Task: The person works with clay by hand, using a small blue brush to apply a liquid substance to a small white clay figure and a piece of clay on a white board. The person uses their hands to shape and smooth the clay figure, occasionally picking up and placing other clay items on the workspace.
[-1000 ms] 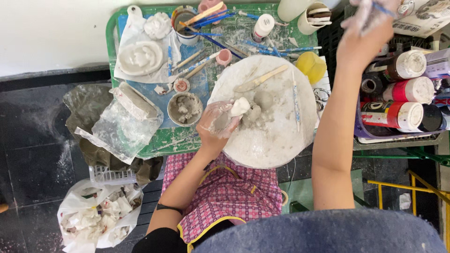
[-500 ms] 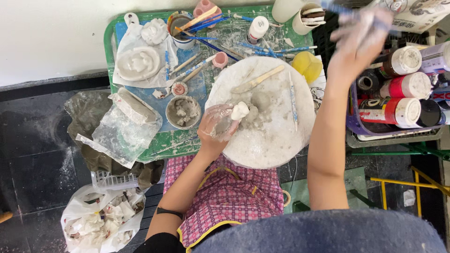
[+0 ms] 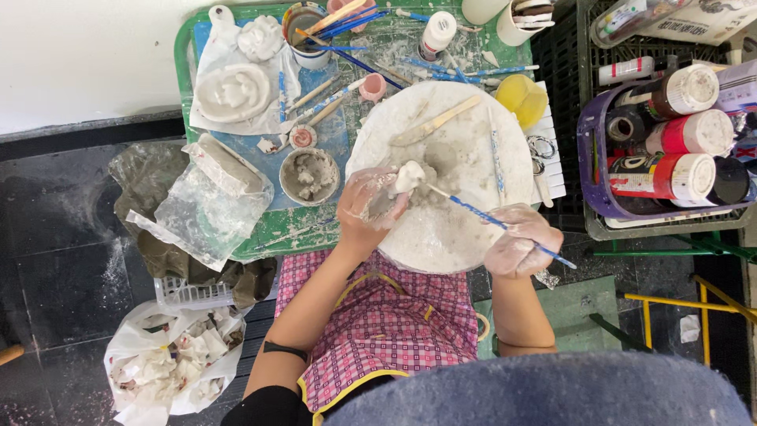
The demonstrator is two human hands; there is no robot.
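My left hand, in a thin clear glove, holds a small white clay piece over the round white work board. My right hand, also gloved, grips a thin blue-patterned tool whose tip touches the clay piece. A flat wooden spatula and another blue tool lie on the board. Grey clay smears cover the board's middle.
A small bowl of grey clay, a clay block in plastic, a white mould and a cup of brushes sit on the green tray. Paint bottles fill a purple basket at right. A yellow cup stands nearby.
My right hand came down from the bottles at upper right with a blue tool and set its tip on the clay piece. The left hand stayed holding the piece.
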